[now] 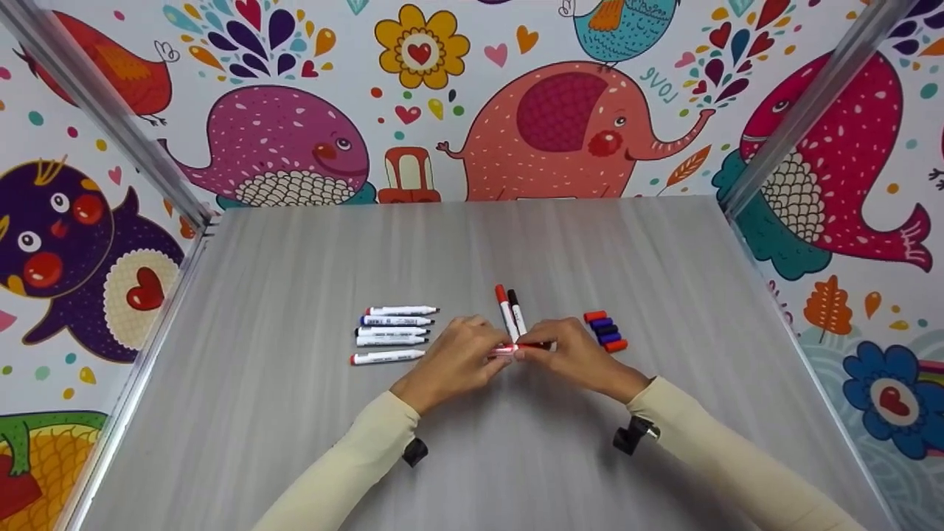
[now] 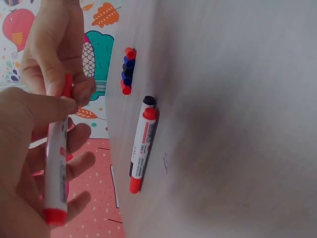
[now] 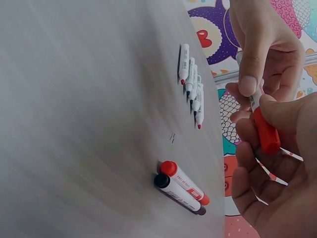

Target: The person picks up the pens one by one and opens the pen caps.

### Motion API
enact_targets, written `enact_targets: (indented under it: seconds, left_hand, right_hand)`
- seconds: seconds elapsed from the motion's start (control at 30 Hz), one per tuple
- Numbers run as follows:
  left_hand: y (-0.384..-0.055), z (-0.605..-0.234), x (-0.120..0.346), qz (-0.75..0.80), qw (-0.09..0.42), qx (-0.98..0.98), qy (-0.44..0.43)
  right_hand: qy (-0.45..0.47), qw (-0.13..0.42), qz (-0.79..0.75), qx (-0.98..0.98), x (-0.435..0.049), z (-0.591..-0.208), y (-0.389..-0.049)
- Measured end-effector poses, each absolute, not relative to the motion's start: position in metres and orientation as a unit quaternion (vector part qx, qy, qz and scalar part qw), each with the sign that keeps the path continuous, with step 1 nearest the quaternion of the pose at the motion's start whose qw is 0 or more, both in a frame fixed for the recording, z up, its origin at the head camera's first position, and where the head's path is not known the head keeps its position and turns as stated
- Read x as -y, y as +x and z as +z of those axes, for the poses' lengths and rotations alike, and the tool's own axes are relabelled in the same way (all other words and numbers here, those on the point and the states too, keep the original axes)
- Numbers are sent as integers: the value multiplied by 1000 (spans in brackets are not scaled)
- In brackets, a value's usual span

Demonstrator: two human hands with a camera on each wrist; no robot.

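My left hand (image 1: 464, 358) grips the white barrel of a red marker (image 2: 57, 168), its red end plug pointing away from the other hand. At the opposite end, my right hand (image 1: 571, 354) pinches the red cap (image 3: 266, 131) between thumb and fingers. In the right wrist view the cap sits in line with the barrel, and a bit of white shows between the two thumbs. Just beyond the hands, a capped red marker (image 1: 504, 306) and a capped black marker (image 1: 519, 316) lie side by side on the table.
Left of the hands, several uncapped white markers (image 1: 394, 331) lie in a row, tips toward the right. Several loose red, blue and black caps (image 1: 605, 330) lie together at the right. The grey table (image 1: 295, 457) meets a patterned wall (image 1: 435, 147) and metal posts.
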State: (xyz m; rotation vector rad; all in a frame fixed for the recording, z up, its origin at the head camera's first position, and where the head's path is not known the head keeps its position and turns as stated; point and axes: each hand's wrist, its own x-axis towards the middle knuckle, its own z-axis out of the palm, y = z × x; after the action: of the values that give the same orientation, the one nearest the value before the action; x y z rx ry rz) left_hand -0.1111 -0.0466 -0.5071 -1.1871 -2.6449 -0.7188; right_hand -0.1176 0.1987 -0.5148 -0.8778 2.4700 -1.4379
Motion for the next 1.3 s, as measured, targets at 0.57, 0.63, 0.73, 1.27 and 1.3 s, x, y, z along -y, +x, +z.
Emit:
enact_targets:
  seconds: [0.57,0.63,0.73,1.27,1.3]
  left_hand:
    - [-107,-507,43,-242,109,883,-387]
    - [-106,-506,44,-243,94,887,-382]
    - [-105,-506,44,-245,72,892,-373]
    - [-106,-504,45,-308,18,881,-358]
    - [-105,-504,45,-310,18,881,-358]
  right_hand:
    - [-313,62,-495,-809,-194,-513,-116]
    - [-318,63,-485,-812,-193,-513,-117]
    - [-326,68,-473,-816,-192,-513,-118]
    - [-366,34,-463,-807,-194,-517,-115]
    - [-372,28,-463,-804,-194,-517,-114]
